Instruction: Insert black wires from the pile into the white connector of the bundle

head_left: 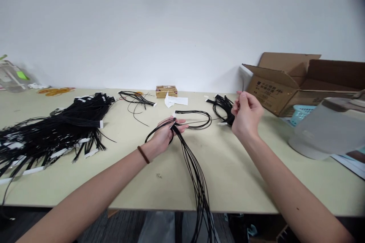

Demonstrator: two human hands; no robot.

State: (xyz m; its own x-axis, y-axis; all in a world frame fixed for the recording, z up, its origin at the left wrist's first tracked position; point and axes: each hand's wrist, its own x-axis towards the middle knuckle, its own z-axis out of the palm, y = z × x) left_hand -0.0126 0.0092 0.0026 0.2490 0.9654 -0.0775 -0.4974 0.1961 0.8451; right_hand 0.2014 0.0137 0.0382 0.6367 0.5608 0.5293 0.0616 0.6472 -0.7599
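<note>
My left hand [167, 133] is closed on a bundle of thin black wires [196, 174] that trails toward me and hangs over the table's front edge. A loop of the same wires [196, 118] curves on the table just past my fingers. My right hand [246, 115] is raised a little above the table with its fingers pinched around black wire ends from a small heap [221, 104] with white connectors.
A large pile of black wire harnesses with white connectors [54, 129] covers the table's left. A small gold box [166, 91], white paper [176, 101] and another wire bunch [137, 98] lie at the back. An open cardboard box [288, 83], a blue basket [300, 113] and a grey jug [327, 131] stand right.
</note>
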